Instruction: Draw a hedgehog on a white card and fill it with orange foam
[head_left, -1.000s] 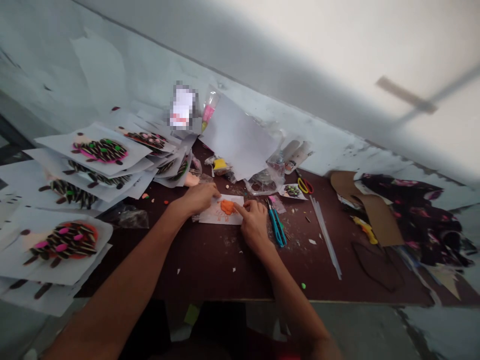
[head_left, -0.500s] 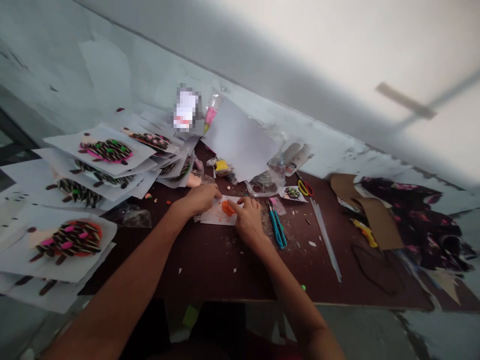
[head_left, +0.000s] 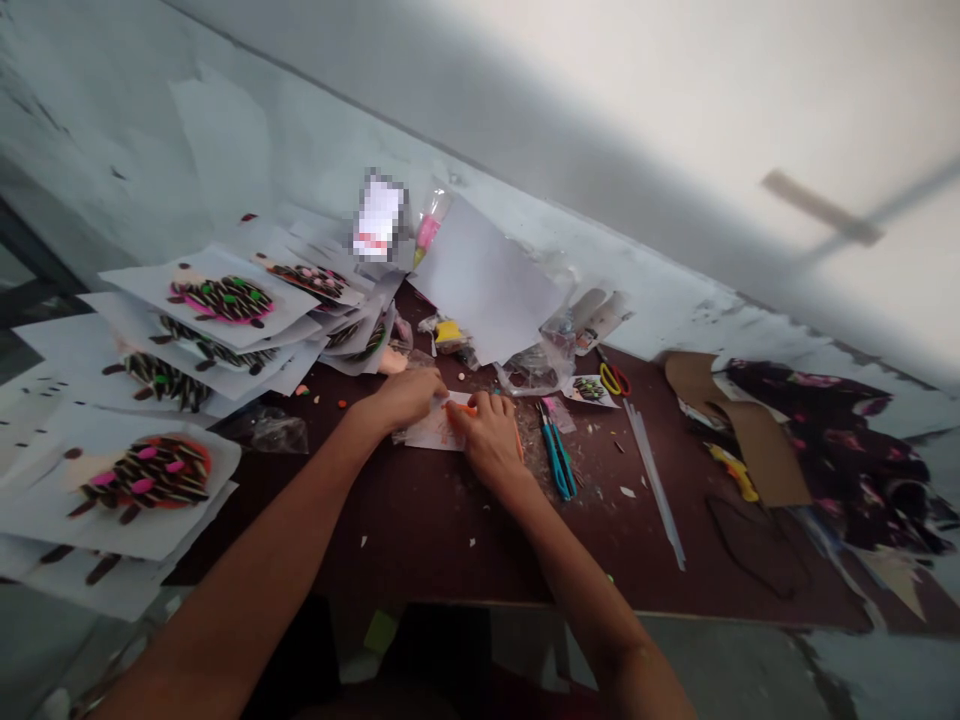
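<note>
A small white sheet of paper (head_left: 426,434) with an orange drawing on it lies on the dark brown table (head_left: 420,540). My left hand (head_left: 411,398) is closed at its upper left edge, fingers bent down onto the paper. Over the right part of the sheet, my right hand (head_left: 491,432) has its fingers curled around soft orange modelling clay (head_left: 465,409). Some orange also shows past that hand's right side. The fingers hide much of the clay and drawing. Pliers with teal handles (head_left: 557,458) lie right of my right hand.
Stacked sheets with hedgehog figures (head_left: 146,475) cover the table's left side. Behind my hands are a blank white sheet (head_left: 487,275) and a yellow clay lump (head_left: 448,332). To the right lie scissors (head_left: 616,380), clear glue sticks (head_left: 656,490), a yellow tool (head_left: 733,470) and cardboard (head_left: 761,440).
My right hand's fingers have curled further over the orange clay, which showed more openly before. Orange now shows at the hand's right side. My left hand stays at the paper's edge.
</note>
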